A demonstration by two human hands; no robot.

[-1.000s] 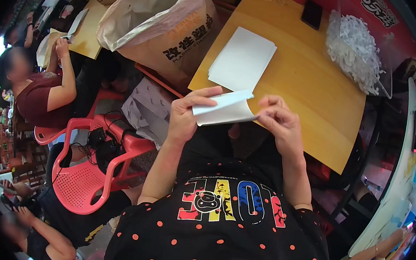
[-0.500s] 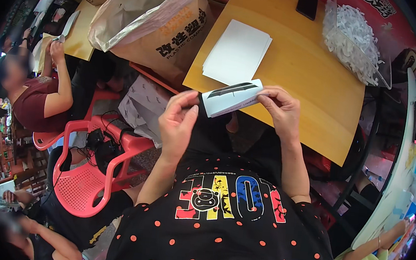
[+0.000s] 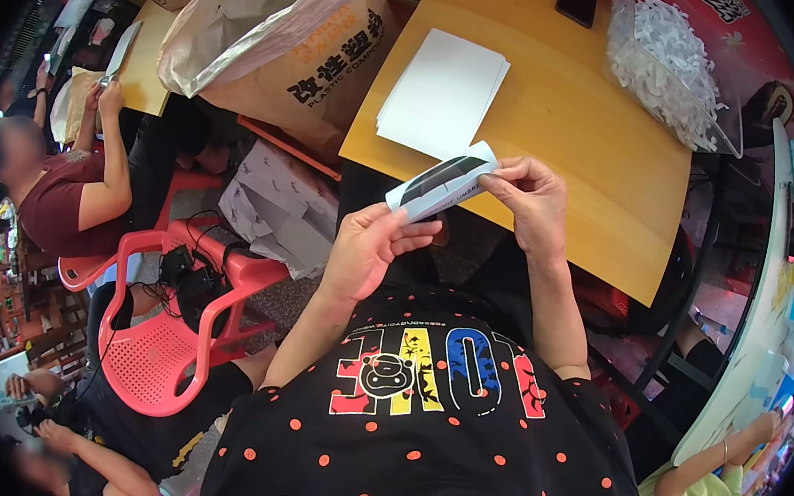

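Note:
Between my hands is a curled white paper label (image 3: 442, 184) printed with a dark umbrella picture, held just off the table's near edge. My left hand (image 3: 366, 250) pinches its lower left end, thumb on top and the other fingers bent beneath. At the upper right end, the thumb and fingers of my right hand (image 3: 532, 198) grip the label. The label is tilted, its right end higher in the picture. Just beyond it lies a stack of white sheets (image 3: 442, 91) on the yellow table (image 3: 575, 160).
A large open woven sack (image 3: 292, 45) stands left of the table. A clear bin of white strips (image 3: 668, 69) and a black phone (image 3: 577, 1) sit on its far side. A pink chair (image 3: 152, 368) with black cables is at left. Seated people (image 3: 72, 182) are nearby.
My left hand has moved right and now pinches the label's lower left end. The label has curled more and tilts more steeply. My right hand keeps its grip.

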